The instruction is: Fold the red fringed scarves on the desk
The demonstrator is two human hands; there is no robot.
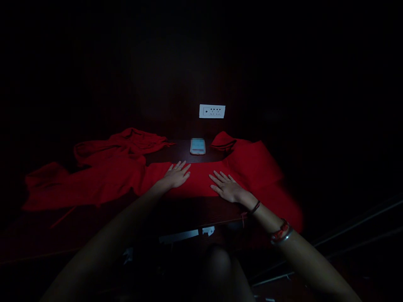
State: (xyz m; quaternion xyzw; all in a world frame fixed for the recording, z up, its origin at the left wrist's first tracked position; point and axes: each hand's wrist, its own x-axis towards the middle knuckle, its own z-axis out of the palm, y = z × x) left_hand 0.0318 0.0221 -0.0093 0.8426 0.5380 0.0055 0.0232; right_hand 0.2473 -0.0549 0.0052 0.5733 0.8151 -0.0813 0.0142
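Note:
A long red cloth (pixel 200 180) lies across a dark wooden table, smooth in the middle and rumpled toward both ends. Flat on its left part rests my left hand (pixel 176 175), fingers spread and a ring on one of them. My right hand (pixel 227 187) lies palm down on the cloth further right, its fingers also apart. Neither hand grips anything. Bunched folds of red fabric (pixel 135 142) spread out at the left, and more red fabric (pixel 255 163) covers the right side, partly hanging over the front edge.
Behind the cloth a phone (pixel 197 146) with a lit screen lies on the table (pixel 181 156). A white socket panel (pixel 212 111) is set in the wall above it. Whitish pieces (pixel 179 237) show below the table's front edge. Deep darkness hides the surroundings.

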